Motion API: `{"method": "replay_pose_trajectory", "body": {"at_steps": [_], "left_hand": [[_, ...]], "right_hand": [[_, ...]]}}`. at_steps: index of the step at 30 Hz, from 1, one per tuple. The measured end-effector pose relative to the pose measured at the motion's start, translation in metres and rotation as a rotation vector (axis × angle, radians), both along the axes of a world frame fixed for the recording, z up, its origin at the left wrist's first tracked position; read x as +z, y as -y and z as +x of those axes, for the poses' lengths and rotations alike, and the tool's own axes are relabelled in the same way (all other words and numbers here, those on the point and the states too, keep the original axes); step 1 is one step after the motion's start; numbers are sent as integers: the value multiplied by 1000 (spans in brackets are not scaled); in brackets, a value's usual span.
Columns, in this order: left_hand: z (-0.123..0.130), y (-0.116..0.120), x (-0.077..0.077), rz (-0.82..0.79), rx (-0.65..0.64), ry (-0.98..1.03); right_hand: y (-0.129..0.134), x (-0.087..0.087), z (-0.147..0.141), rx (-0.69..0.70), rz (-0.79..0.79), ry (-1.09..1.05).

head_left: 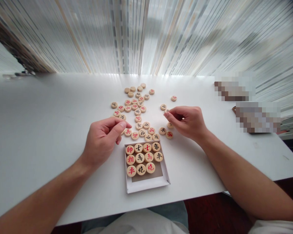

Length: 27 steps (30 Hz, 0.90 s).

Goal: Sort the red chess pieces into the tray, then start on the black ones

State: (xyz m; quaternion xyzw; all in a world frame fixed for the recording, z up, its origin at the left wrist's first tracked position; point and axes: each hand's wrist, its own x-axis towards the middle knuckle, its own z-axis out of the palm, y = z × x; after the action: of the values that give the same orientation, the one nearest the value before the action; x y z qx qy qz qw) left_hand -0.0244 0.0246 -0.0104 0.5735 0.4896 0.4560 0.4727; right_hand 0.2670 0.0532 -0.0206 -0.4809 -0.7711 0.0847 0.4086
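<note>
A shallow white box [148,186] stands near the table's front edge, holding rows of round wooden pieces with red or black characters, such as the red piece [150,167] in its lowest row. Behind it, many similar pieces [138,119] lie scattered. My left hand [104,138] hovers at the left of the scattered pieces, thumb pressed to the curled index finger, no piece visible in it. On the right, my right hand [187,122] has its thumb and index tips together above the table, beside a partly hidden piece; no piece shows between the tips.
The white table [51,130] reaches back to a striped curtain [136,39]. At the right lie two objects blurred by pixel blocks, one [231,91] behind the other [257,118]. Several plain-faced pieces [130,94] lie at the back of the scatter.
</note>
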Motion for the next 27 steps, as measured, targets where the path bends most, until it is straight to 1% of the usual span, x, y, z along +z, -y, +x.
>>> {"method": "replay_pose_trajectory", "body": {"at_steps": [15, 22, 27], "left_hand": [[2, 0, 1, 4, -5, -18], [1, 1, 4, -48, -13, -38], [1, 1, 5, -70, -30, -61]], "right_hand": [[0, 0, 0, 1, 1, -3], [-3, 1, 3, -127, -17, -77], [-4, -1, 3, -133, -36, -68]]}}
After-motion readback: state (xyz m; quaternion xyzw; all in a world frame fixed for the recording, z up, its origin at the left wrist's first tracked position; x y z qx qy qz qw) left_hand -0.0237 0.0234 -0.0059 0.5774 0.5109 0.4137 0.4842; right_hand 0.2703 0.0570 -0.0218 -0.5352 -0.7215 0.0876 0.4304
